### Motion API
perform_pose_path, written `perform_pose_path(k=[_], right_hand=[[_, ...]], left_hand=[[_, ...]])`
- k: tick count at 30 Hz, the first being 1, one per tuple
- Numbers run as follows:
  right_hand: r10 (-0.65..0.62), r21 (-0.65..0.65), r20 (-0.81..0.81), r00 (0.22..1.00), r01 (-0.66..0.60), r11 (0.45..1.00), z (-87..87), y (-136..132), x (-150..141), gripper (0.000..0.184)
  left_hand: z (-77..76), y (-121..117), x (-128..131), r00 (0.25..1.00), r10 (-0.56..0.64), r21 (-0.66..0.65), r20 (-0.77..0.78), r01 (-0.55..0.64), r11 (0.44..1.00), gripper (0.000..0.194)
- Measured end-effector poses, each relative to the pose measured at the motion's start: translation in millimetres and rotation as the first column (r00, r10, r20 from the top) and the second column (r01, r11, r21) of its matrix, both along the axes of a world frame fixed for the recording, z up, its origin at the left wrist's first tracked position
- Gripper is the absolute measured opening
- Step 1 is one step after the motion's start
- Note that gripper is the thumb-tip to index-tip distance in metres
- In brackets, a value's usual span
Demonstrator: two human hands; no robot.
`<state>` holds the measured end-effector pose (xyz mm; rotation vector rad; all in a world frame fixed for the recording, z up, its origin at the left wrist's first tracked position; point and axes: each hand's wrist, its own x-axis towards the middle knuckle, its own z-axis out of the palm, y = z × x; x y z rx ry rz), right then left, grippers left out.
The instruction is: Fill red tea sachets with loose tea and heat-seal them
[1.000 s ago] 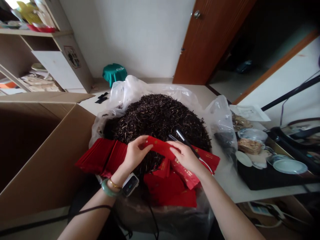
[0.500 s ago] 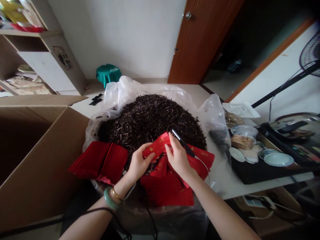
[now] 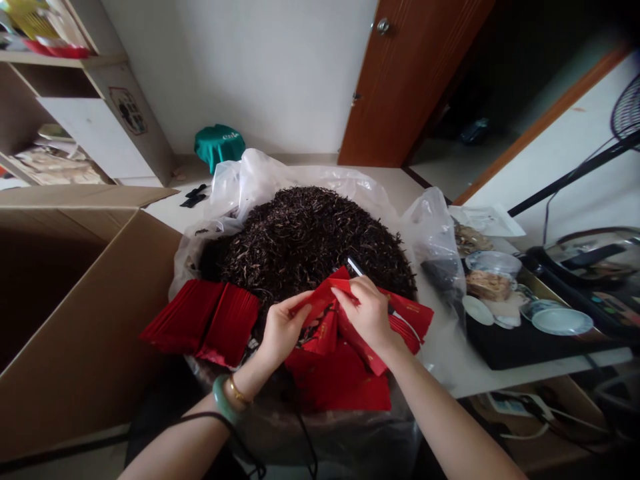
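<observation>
A big heap of dark, wiry dried tea leaves [image 3: 310, 247] fills a clear plastic bag [image 3: 250, 190]. Over its near edge, my left hand [image 3: 284, 330] pinches one end of a red paper packet [image 3: 324, 298]. My right hand [image 3: 367, 317] grips the packet's other end along with a slim black tool with a white tip [image 3: 355, 267], which is mostly hidden behind the fingers. A thin white cord [image 3: 407, 327] trails from it. Two bundled stacks of red packets [image 3: 210, 321] lie to the left, and loose red packets [image 3: 340, 380] lie under my hands.
A large open cardboard box [image 3: 75, 313] stands at the left. At the right, a black tray [image 3: 520, 343] holds dishes and food, next to a cooking pot [image 3: 585, 257] and a fan [image 3: 629, 110]. Behind are a green-covered stool [image 3: 219, 147], shelves [image 3: 65, 87] and a wooden door [image 3: 405, 87].
My right hand has shifted down over the red packet, and the black tool is now mostly hidden behind it. My left hand has moved slightly right, and the view has shifted a little.
</observation>
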<state>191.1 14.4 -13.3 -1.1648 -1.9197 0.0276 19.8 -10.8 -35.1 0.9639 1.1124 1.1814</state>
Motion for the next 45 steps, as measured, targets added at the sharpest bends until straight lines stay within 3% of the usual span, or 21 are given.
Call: perform_pose_path(k=[3, 7, 9, 12, 16, 19, 22, 27, 30, 34, 40, 43, 45], right_hand=[[0.060, -0.197, -0.098, 0.993, -0.078, 0.977, 4.9, 0, 4, 0.020], [0.149, -0.449, -0.173, 0.974, -0.212, 0.868, 7.9, 0, 4, 0.010], [0.187, -0.496, -0.176, 0.967, -0.251, 0.831, 6.2, -2, 1, 0.011], [0.182, -0.400, -0.163, 0.970, -0.234, 0.886, -0.5, -5, -6, 0.021], [0.084, -0.081, -0.036, 0.996, -0.086, 0.993, -10.0, -9, -15, 0.043], [0.066, 0.121, 0.070, 0.995, -0.074, 0.990, -14.3, -10, -18, 0.060], [0.098, 0.212, 0.119, 0.988, -0.122, 0.970, -18.5, -9, -16, 0.070], [0.165, 0.240, 0.128, 0.978, -0.192, 0.951, -23.7, -5, -12, 0.070], [0.185, 0.216, 0.076, 0.980, -0.198, 0.956, -20.1, -5, -13, 0.067], [0.104, 0.190, -0.018, 0.994, -0.098, 0.977, -11.9, -10, -18, 0.068], [0.100, 0.214, -0.014, 0.995, -0.095, 0.972, -9.2, -13, -20, 0.063], [0.126, 0.249, 0.006, 0.992, -0.123, 0.961, -7.6, -11, -19, 0.052], [0.091, 0.268, 0.002, 0.996, -0.088, 0.959, -5.1, -11, -19, 0.036]], left_hand=[[-3.8, 7, -9, 0.970, -0.025, 0.074, -0.241, 0.044, 0.996, 0.041], [1.1, 12, -20, 0.766, 0.213, 0.367, -0.606, 0.032, 0.930, 0.062], [4.8, 10, -21, 0.713, 0.242, 0.455, -0.658, 0.121, 0.882, 0.046], [5.3, 2, -15, 0.767, 0.108, 0.411, -0.633, 0.215, 0.886, 0.020], [-1.4, -7, -2, 0.864, 0.176, 0.362, -0.471, 0.007, 0.932, 0.021], [-2.5, -9, 4, 0.927, 0.205, 0.270, -0.314, -0.120, 0.955, 0.025], [1.2, -9, 5, 0.978, 0.153, 0.110, -0.145, -0.138, 0.984, 0.034], [5.9, -10, 4, 0.995, 0.074, -0.040, 0.061, -0.072, 0.997, 0.041], [6.6, -10, 4, 0.997, 0.082, 0.000, -0.004, -0.082, 0.997, 0.039], [8.0, -11, 5, 0.983, 0.137, 0.109, -0.123, -0.124, 0.986, 0.031], [8.8, -12, 8, 0.987, 0.121, 0.135, -0.106, -0.106, 0.985, 0.026], [6.5, -11, 8, 0.985, 0.123, 0.147, -0.124, -0.104, 0.984, 0.026], [4.1, -11, 7, 0.977, 0.135, 0.177, -0.168, -0.104, 0.979, 0.026]])
